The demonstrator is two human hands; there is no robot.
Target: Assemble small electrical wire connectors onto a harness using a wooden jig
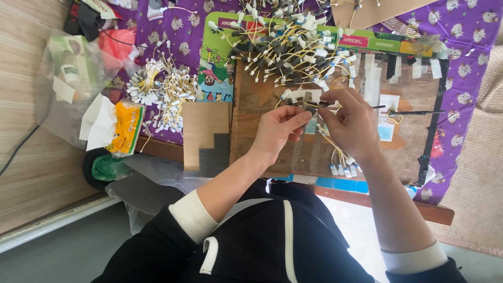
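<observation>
My left hand [280,130] and my right hand [352,124] meet over a brown cardboard work board [408,141]. Between their fingertips they pinch a small dark connector piece [309,107] with thin yellow wires attached. From under my right hand a bunch of yellow wires with white plugs [340,160] hangs down toward me. Just beyond my hands lies a big heap of yellow wires with white and black plugs [293,52].
A bundle of finished yellow wires [160,89] lies left on the purple patterned cloth [466,63]. A small cardboard piece [205,137] sits beside my left hand. A yellow packet [124,128], clear plastic bag [68,73] and thin black tool [414,112] lie around.
</observation>
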